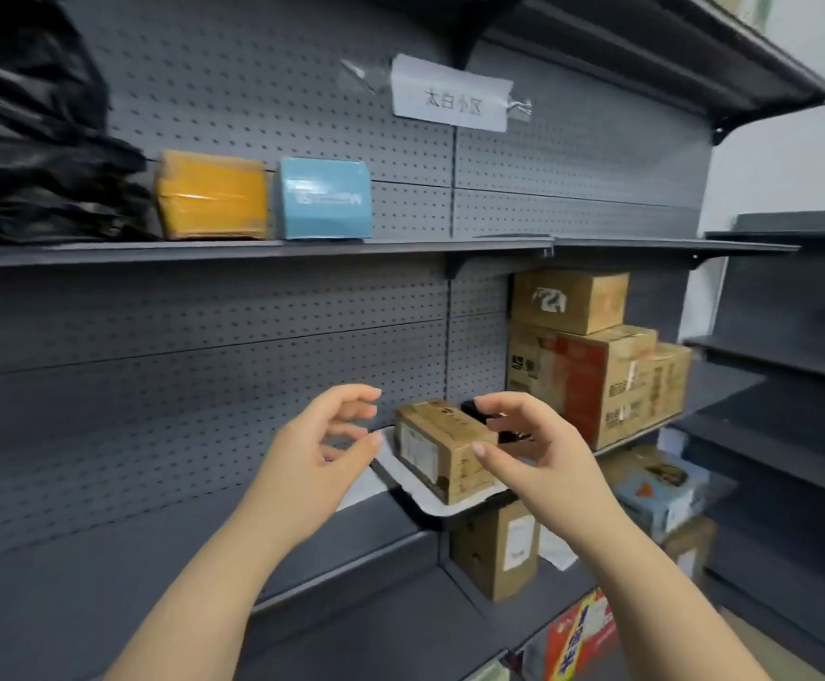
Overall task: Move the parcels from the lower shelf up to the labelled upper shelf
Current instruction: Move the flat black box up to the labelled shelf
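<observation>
A small brown cardboard parcel (442,449) lies on a flat white package (400,476) on the lower shelf (646,435). My left hand (322,444) hovers open just left of it, fingers spread. My right hand (533,444) is open at the parcel's right end, thumb near its top corner, fingers over a dark item (474,409) behind. Neither hand grips it. On the upper shelf (400,248), under a white paper label (451,93), stand a yellow taped parcel (211,195) and a blue box (323,198).
Stacked cardboard boxes (597,371) fill the lower shelf's right part. Black plastic bags (32,140) sit at the upper shelf's left end. More boxes (496,550) and a blue parcel (661,489) lie on shelves below. Another dark rack (793,336) stands at the right.
</observation>
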